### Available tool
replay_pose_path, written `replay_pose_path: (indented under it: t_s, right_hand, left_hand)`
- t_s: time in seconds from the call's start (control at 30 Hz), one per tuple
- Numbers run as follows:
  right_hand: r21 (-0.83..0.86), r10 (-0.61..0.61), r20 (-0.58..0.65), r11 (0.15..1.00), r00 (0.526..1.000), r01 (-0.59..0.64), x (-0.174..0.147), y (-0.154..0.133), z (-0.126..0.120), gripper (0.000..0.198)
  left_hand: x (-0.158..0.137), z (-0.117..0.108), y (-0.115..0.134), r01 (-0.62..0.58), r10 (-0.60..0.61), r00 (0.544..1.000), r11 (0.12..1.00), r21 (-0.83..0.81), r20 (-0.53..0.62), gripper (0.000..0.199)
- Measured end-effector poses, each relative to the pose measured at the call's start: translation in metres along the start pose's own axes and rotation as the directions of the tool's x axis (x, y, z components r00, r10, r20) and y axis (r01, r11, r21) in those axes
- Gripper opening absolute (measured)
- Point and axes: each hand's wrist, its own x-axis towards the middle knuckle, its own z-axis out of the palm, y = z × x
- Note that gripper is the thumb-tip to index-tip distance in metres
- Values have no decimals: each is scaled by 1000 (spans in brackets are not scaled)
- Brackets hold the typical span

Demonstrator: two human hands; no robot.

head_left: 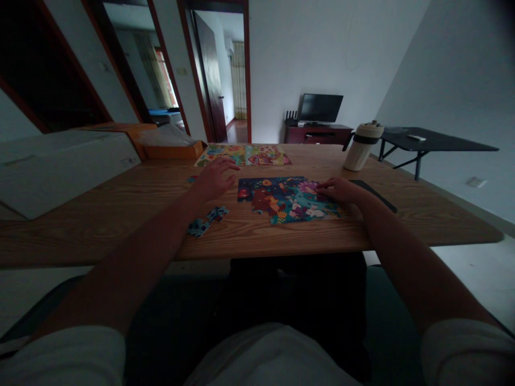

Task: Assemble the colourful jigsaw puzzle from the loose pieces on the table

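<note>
Dim room, wooden worktop (120, 214). Half-built dark puzzle (287, 199) lies near the front edge. Right hand (340, 190) rests on the puzzle's right edge, fingers curled down on it; can't tell if the grip pinches a piece. Left hand (215, 177) lies flat, grip open, on the worktop just left of the puzzle. Loose pieces (207, 221) sit near the left forearm. Two finished puzzles (243, 155) further back, cup (361, 146) to the right.
</note>
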Motion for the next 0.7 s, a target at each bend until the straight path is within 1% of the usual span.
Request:
replay_pose_path:
  t_s: [0.1, 0.2, 0.27, 0.33, 0.47, 0.57, 0.63, 0.7]
  right_hand:
    - [-45, -2, 29, 999, 1000, 3, 0, -1, 0, 35]
    - [-145, 35, 2, 989, 999, -34, 0, -3, 2, 41]
    - [-201, 57, -15, 978, 998, -59, 0, -4, 3, 43]
    - [-223, 50, -4, 973, 999, -50, 0, -4, 4, 43]
    - [-217, 20, 45, 976, 999, -10, 2, -1, 4, 45]
    - [-188, 6, 79, 982, 997, 9, 3, 1, 2, 42]
    - [-166, 5, 81, 986, 997, 8, 3, 1, 2, 40]
    - [-152, 7, 43, 988, 999, -1, 1, 0, 3, 38]
  left_hand:
    - [0, 0, -1, -27, 27, 1000, 1000, -8, -15, 25]
    - [0, 1, -2, -44, 44, 999, 999, -21, -28, 25]
    - [-1, 1, -2, -38, 37, 999, 999, -38, -22, 26]
    - [-1, 1, -1, -22, 21, 1000, 999, -48, -17, 27]
    - [-1, -1, 2, 6, -7, 1000, 999, -41, -2, 28]
    - [-1, -2, 3, 18, -18, 1000, 999, -33, 3, 27]
    - [-1, -3, 4, 18, -18, 1000, 999, -34, 3, 28]
    - [-2, -3, 4, 18, -18, 1000, 999, -37, 7, 28]
